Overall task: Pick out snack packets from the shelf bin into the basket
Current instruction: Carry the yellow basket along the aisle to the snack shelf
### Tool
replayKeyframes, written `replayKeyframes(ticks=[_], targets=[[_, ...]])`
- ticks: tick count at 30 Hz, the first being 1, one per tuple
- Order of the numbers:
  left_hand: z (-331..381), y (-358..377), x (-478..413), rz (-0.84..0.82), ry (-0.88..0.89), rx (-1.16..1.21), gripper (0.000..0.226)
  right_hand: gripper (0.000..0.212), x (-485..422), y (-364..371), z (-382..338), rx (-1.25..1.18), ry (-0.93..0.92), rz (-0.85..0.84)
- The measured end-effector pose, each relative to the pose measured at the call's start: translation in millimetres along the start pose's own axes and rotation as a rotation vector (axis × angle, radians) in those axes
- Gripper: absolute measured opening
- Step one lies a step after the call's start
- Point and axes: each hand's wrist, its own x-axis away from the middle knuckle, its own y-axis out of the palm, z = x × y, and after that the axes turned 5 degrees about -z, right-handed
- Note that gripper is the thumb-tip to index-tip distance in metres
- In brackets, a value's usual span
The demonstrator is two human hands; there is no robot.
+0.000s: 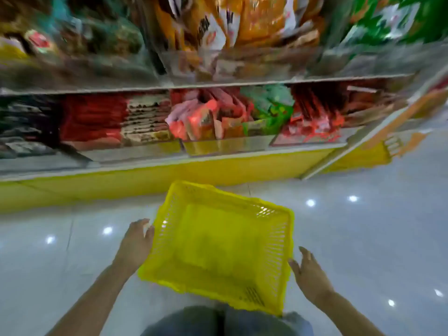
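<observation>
A yellow plastic basket (281,241) with slotted walls sits low in front of me, over the pale floor, with nothing inside it. My left hand (137,243) rests against its left wall, fingers straight. My right hand (309,275) is at the basket's right corner with fingers spread, touching or just off the rim. Behind the basket, a low shelf carries bins of snack packets (208,120) in red, orange and green. The whole view is blurred by motion.
A yellow kick panel (145,180) runs under the lowest shelf. An upper shelf (218,37) of orange and green bags hangs above. Glossy grey floor tiles (363,238) spread to the right, where the shelf unit ends. My knees (225,321) are below the basket.
</observation>
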Motion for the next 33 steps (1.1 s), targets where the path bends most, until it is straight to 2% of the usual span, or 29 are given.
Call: replayKeyframes(ticks=[3, 7, 11, 15, 19, 21, 29, 33], targets=[[-39, 38, -42, -0.063, -0.11, -0.089, 0.047, 0.056, -41, 48, 6, -0.161, 0.176, 0.04], [-73, 74, -71, -0.119, -0.185, -0.065, 0.052, 0.054, -79, 81, 9, -0.405, 0.423, 0.072], [-76, 74, -81, -0.111, -0.234, 0.034, 0.047, 0.054, -88, 72, 17, -0.533, 0.486, 0.04], [-88, 46, -64, -0.092, -0.304, 0.124, 0.053, 0.037, -62, 46, 2, -0.837, 0.478, -0.045], [-108, -4, -16, 0.014, -0.402, 0.231, 0.06, 0.057, -23, 30, -34, -0.83, 0.416, -0.17], [-120, -36, 18, 0.102, -0.436, 0.237, 0.06, 0.059, -3, 27, -59, -0.789, 0.377, -0.194], [-181, -147, 167, 0.436, -0.585, 0.429, 0.051, 0.066, 85, 33, -198, -0.309, 0.158, -0.107], [-217, -199, 233, 0.561, -0.662, 0.547, 0.052, 0.065, 139, 43, -282, -0.042, -0.086, -0.018]])
